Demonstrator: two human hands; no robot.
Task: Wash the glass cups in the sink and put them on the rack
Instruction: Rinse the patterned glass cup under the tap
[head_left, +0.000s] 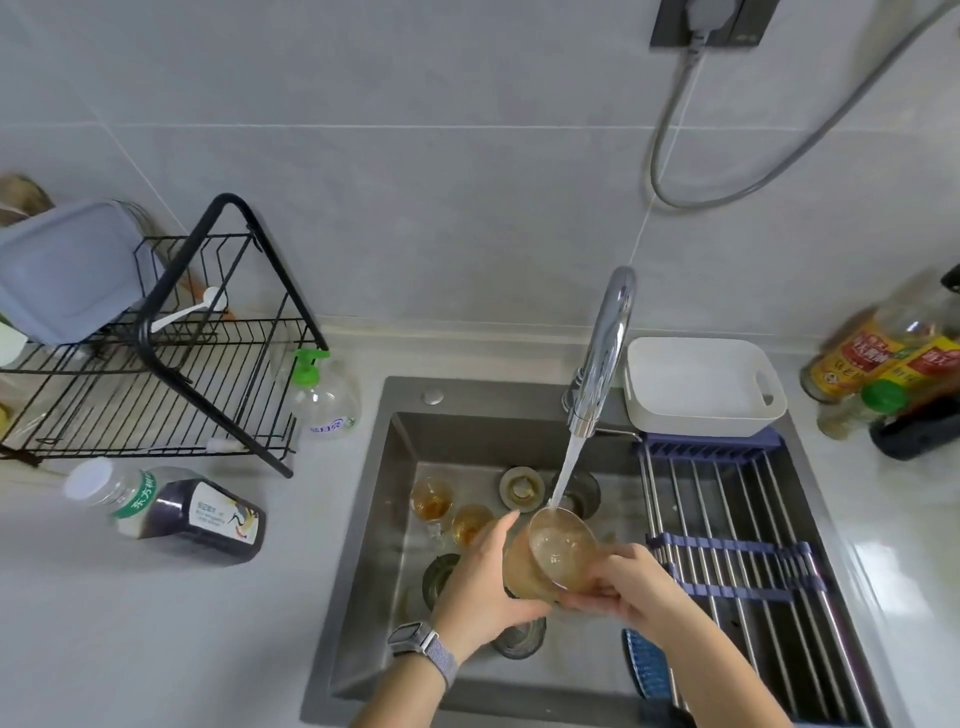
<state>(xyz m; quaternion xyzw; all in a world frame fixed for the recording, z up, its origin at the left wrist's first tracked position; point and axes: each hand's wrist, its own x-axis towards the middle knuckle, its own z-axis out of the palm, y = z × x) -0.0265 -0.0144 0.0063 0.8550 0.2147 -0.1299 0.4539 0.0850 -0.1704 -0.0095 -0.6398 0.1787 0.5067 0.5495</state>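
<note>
**Wash in progress: first cup under tap, rack holds no cups**

Both hands hold one glass cup (558, 558) over the sink (400, 499), tilted, rim under the running tap (605, 353). Left hand (480, 577) wraps its side; right hand (631, 584) grips the base, fingers curled. Approx. five more cups (432, 500) wait in the basin, two w/ amber liquid. No cups seen on rack (171, 364). Task judged early. Labels: Chinese script on tea bottle (171, 512) and condiment bottles (872, 358), not legible.

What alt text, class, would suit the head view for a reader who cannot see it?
Both hands, left hand and right hand, hold a glass cup under the running faucet above the sink; a black dish rack stands on the left.
</note>
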